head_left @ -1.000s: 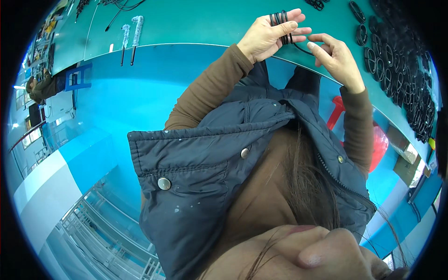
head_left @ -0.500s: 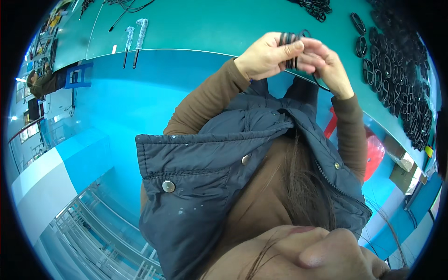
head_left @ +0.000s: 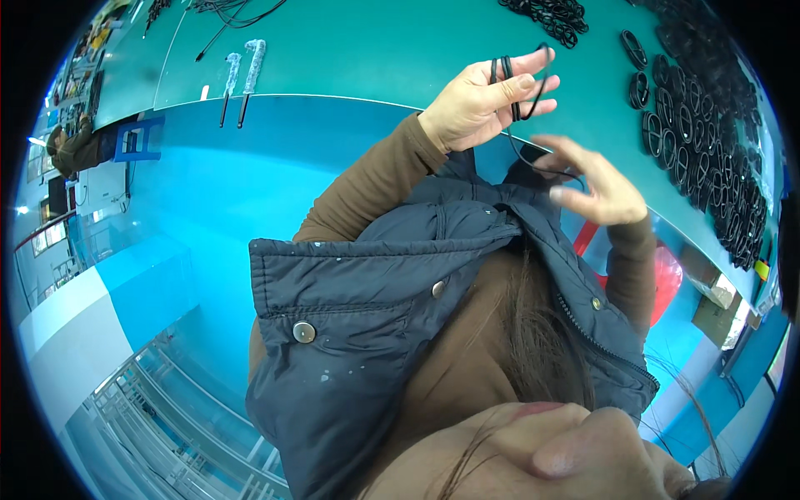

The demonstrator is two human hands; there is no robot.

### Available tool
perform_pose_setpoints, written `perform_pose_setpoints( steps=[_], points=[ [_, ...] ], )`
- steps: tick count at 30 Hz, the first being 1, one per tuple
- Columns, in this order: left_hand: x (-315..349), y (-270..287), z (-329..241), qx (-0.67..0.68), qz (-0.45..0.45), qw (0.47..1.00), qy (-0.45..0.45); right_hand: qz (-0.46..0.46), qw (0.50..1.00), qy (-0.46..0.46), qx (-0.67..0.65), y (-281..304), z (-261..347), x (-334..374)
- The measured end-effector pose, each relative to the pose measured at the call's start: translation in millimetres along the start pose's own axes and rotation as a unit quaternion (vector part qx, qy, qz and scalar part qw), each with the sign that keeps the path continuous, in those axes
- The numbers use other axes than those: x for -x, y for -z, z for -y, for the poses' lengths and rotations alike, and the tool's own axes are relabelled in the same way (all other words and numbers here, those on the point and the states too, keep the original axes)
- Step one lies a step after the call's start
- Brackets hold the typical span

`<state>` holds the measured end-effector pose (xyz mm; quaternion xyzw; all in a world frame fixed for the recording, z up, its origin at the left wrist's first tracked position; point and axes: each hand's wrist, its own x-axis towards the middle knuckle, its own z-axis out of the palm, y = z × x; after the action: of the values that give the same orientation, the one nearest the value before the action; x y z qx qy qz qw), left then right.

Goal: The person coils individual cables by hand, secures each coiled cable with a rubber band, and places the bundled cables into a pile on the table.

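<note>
Half a second ago the right hand (head_left: 604,190) was up against the left hand's fingertips; now it has swung away toward 6 o'clock and stands apart, near the left hand (head_left: 479,100) at about 4 o'clock from it. A single strand of the black cable (head_left: 507,68) now spans the gap between the two hands. The turns around the left hand also look fewer and looser than they did, with one wide loop standing off the fingertips. For the work in hand, this suggests the cable is only loosely gathered and not yet a closed bundle; whether the turns are being added or taken off, I cannot tell.

The cable's turns sit around the left fingers, which point to about 3 o'clock, slightly spread, with the thumb laid across and holding the turns. The slack loop lies at 1 to 3 o'clock of that thumb's tip. From the turns the strand drops toward 5 o'clock, then bends toward 4 to meet the right hand. There the thumb and forefinger stand wide apart; blur hides whether the other fingers grip the strand.

On the green counter (head_left: 367,67), a dark heap of cables (head_left: 546,18) lies at 1 o'clock from the left hand, and many coiled cables (head_left: 702,154) at 3.
</note>
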<state>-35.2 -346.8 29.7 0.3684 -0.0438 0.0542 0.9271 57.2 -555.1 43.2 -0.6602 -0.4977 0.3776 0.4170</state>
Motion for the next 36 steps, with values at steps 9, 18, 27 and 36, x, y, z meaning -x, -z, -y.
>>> perform_pose_setpoints(
  steps=[9,18,27,36],
  points=[
    [2.3,-10.4,-8.7,-0.039,0.042,0.998,0.017,-0.128,0.945,-0.182,-0.239,-2.3,-3.2,-34.9],
    [8.0,0.4,-19.9,0.004,0.026,1.000,0.017,-0.296,0.867,0.008,0.400,-4.4,48.4,13.2],
    [18.7,-12.7,-62.9,0.037,0.084,0.996,-0.011,-0.141,0.984,0.105,0.011,-20.2,25.4,-42.1],
    [18.9,0.3,-73.1,0.064,-0.043,0.991,-0.113,-0.238,0.886,0.107,0.385,-58.0,44.4,-31.0]
  ],
)
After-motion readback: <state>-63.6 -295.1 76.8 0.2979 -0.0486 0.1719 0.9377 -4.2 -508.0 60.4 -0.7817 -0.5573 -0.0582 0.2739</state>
